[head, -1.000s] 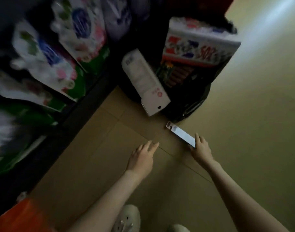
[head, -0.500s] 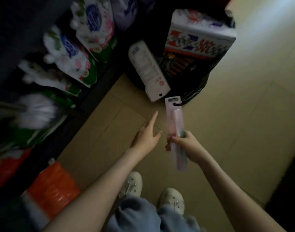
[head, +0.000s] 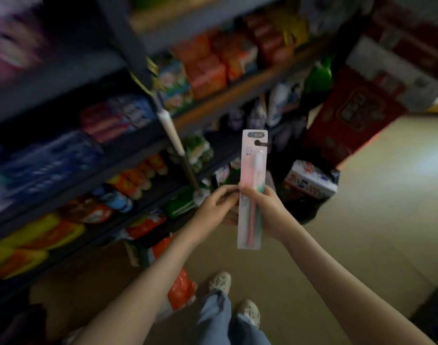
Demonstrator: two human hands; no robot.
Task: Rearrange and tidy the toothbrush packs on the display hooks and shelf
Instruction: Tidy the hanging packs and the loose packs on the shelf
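Pink-and-white toothbrush pack (head: 254,165) held upright, right hand (head: 270,210) wrapped round its middle, left hand (head: 216,206) pinching the left edge, both forearms reaching forward

One long, narrow white card-backed toothbrush pack with a clear blister front (head: 252,170) is in view. A dark oval label and a hang slot sit at its top end. The sealed brush has a white head pointing up and a pink handle with green trim. The pack stands near upright, front facing the camera, held in the air. The right hand (head: 270,210) grips it at mid-length. The left hand (head: 213,207) pinches its left edge at the same height.
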